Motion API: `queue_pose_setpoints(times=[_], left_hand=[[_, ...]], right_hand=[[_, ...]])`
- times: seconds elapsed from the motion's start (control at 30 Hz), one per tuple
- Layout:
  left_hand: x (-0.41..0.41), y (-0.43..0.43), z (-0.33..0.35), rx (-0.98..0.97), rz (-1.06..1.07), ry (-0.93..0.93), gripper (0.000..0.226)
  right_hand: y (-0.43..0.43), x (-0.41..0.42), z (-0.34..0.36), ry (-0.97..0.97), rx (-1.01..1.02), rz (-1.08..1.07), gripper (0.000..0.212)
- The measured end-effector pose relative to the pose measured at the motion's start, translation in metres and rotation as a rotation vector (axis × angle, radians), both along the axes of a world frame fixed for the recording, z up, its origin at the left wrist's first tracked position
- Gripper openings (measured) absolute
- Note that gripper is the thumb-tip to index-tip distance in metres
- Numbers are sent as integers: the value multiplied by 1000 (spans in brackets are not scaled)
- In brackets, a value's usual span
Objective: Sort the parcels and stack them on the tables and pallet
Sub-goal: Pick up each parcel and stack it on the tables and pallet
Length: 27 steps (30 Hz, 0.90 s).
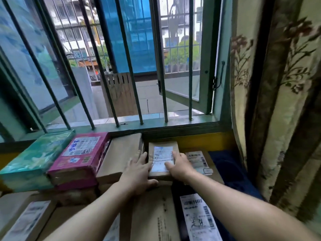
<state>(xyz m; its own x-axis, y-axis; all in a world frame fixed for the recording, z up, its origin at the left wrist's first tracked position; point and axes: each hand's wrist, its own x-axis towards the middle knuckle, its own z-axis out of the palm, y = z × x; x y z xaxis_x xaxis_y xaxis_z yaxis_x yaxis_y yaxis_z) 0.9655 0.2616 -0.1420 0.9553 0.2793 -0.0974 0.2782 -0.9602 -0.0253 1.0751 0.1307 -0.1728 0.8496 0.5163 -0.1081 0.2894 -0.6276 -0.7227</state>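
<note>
Resting on a flat carton [208, 159] below the window sill [173, 121]: one small parcel [163, 145], brown, with a white label [160, 160] on top. A taller brown carton [121, 153] stands just beside it on the left.

Hands — both on the small parcel. The left hand [139, 169] lies with its fingers straight along the parcel's left side, thumb spread out at the front lower edge. The right hand [178, 164] grips the right edge, thumb on the label and fingers over the right side.

Left of the taller carton: a pink box [79, 155] with a printed label, stacked on other boxes, and a teal box [34, 160] touching its left side.

Nearest the camera: a large carton [152, 216] under the forearms, a black parcel [175, 206] with a long white label to its right, and a labelled carton [17, 214] at lower left.

Right side — a dark blue cloth [231, 169] beside the flat carton, and a flowered curtain [278, 101] hanging past it. Window bars [126, 58] cross the open window.
</note>
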Motion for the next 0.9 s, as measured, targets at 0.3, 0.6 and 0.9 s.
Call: queue_pose_setpoints(times=[0.3,0.6,0.9], left_hand=[[2,-1,1,-74,44,-84,64],[-64,27,64,-316,169,-298,69],[-294,77,97,-301,360,-349,69]], right_hand=[[10,13,9,-25,-161,30,67],[26,-48,95,-210,-102,183,70],[107,-242,145,-343,-77,402,62]])
